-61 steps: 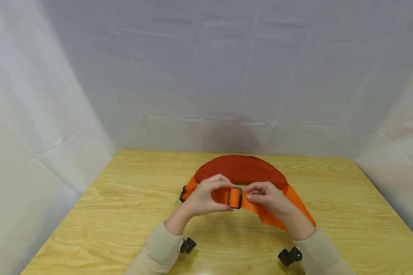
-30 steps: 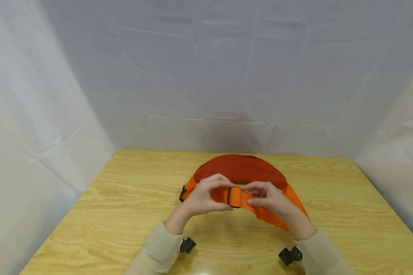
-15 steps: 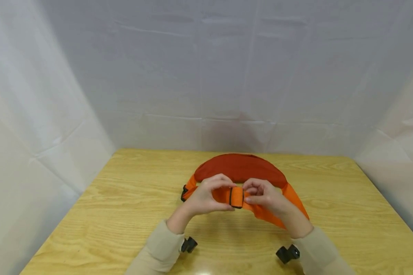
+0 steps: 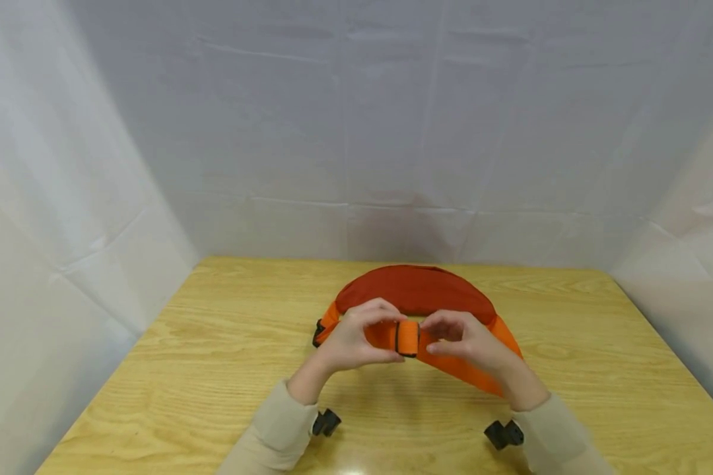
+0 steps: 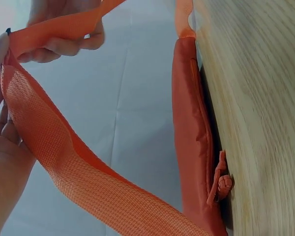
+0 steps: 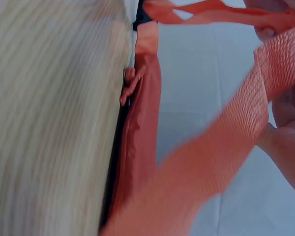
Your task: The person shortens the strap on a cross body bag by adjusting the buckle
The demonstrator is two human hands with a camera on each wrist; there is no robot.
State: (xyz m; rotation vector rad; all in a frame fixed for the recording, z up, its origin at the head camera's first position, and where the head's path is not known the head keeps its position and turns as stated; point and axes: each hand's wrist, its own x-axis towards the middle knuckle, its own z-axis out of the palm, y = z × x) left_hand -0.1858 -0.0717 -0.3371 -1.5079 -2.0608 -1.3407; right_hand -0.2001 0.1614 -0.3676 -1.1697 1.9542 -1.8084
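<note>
Adjusting the strap seems in hand; left hand pinches the buckle; right hand (thumb and fingers apart) likely must grip the strap rightward.

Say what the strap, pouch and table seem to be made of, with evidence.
Strap: matte woven webbing, possibly nylon; its ribbed weave shows.
Pouch: probably smooth, thin synthetic fabric; its side puckers softly.
Table: wood or wood-look laminate, faintly glossy; grain lines and a reflected highlight show.

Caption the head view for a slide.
Left hand pinching a black rectangular buckle on an orange webbing strap, with a curved red fabric pouch on the wooden table behind.
</note>
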